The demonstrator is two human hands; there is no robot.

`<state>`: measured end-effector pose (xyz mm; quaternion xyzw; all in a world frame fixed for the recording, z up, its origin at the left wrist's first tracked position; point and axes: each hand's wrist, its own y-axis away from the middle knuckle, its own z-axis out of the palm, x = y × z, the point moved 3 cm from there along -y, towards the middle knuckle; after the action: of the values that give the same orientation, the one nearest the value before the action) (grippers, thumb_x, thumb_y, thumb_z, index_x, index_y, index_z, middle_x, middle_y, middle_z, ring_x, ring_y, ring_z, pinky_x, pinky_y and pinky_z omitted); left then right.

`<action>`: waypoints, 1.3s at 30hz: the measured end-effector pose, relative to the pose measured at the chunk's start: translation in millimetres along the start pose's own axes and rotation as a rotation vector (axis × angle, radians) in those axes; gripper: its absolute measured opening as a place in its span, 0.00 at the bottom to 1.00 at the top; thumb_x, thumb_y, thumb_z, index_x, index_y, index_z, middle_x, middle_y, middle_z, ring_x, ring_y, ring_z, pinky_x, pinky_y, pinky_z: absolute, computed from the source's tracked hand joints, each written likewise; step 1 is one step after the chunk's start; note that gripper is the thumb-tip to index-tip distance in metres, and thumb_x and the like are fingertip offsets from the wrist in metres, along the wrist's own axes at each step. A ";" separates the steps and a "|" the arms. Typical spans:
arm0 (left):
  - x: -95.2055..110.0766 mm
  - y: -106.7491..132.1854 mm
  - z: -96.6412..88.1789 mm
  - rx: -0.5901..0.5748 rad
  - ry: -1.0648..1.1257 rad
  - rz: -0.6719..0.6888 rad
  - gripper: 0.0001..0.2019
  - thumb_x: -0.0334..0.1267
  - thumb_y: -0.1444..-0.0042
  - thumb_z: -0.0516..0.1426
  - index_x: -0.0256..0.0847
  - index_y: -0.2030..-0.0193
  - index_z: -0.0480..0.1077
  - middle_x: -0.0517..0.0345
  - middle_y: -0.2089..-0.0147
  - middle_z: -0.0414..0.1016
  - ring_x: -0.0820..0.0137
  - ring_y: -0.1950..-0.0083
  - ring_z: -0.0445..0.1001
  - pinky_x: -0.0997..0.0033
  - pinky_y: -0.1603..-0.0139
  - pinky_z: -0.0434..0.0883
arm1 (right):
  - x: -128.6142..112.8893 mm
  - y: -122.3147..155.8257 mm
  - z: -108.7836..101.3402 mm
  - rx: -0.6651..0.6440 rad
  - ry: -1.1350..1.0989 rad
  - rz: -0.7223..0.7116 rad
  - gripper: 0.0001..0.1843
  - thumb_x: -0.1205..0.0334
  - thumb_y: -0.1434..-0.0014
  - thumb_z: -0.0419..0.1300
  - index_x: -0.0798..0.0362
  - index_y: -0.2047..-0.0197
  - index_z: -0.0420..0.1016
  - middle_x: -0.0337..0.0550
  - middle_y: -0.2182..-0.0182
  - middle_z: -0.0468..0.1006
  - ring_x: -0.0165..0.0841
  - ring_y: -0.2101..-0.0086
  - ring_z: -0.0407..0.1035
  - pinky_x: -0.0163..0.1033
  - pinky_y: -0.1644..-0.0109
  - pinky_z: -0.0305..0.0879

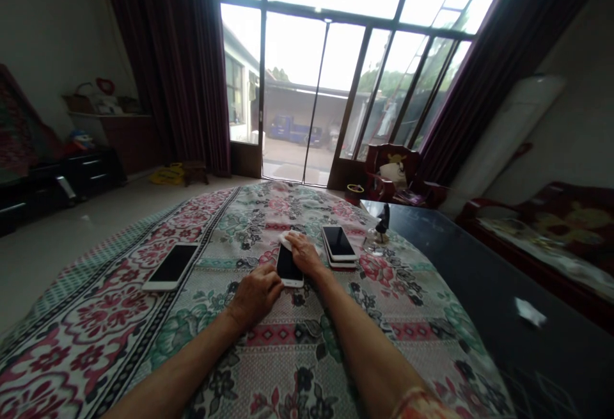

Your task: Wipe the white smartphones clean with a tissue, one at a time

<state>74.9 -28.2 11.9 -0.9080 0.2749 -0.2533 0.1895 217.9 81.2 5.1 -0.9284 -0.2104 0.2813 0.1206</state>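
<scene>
A white smartphone (288, 267) lies face up on the floral tablecloth (297, 355) in front of me. My left hand (255, 294) is curled, its fingers gripping the phone's lower left edge. My right hand (304, 252) presses a small white cloth (286, 238) onto the top of the phone's screen, fingers bent over it. A second white phone (171, 267) lies face up to the left. To the right, a stack of phones (339, 246) sits with a dark screen on top.
A dark table (480, 278) adjoins the cloth on the right, with a small figurine (382, 224) at its near corner and a crumpled white scrap (530, 311). Glass doors and dark curtains stand beyond. A red chair (393, 173) is by the window.
</scene>
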 end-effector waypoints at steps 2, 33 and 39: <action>-0.8 -1.9 1.3 0.003 0.016 -0.022 0.11 0.33 0.38 0.54 0.39 0.71 0.72 0.54 0.65 0.72 0.68 0.61 0.72 0.70 0.57 0.70 | 0.3 -1.8 1.0 -0.029 0.032 0.008 0.24 0.72 0.36 0.45 0.48 0.43 0.72 0.39 0.39 0.68 0.34 0.39 0.57 0.42 0.35 0.55; -3.7 1.2 8.3 0.028 -0.104 -0.004 0.09 0.33 0.39 0.56 0.40 0.70 0.74 0.54 0.63 0.76 0.67 0.61 0.74 0.70 0.58 0.70 | -32.5 63.7 -18.7 -0.136 0.000 -0.348 0.24 0.75 0.39 0.48 0.49 0.45 0.72 0.40 0.42 0.70 0.34 0.43 0.60 0.42 0.36 0.57; -4.5 0.5 8.2 0.020 -0.127 -0.005 0.14 0.35 0.37 0.54 0.38 0.73 0.73 0.54 0.67 0.72 0.68 0.65 0.72 0.70 0.62 0.69 | -10.3 20.4 -6.3 -0.140 -0.004 -0.233 0.25 0.74 0.38 0.47 0.48 0.44 0.73 0.40 0.41 0.70 0.36 0.41 0.60 0.44 0.36 0.57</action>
<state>76.2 -24.2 3.5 -0.9210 0.2572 -0.1984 0.2150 220.4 57.8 8.1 -0.9034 -0.3360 0.2518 0.0869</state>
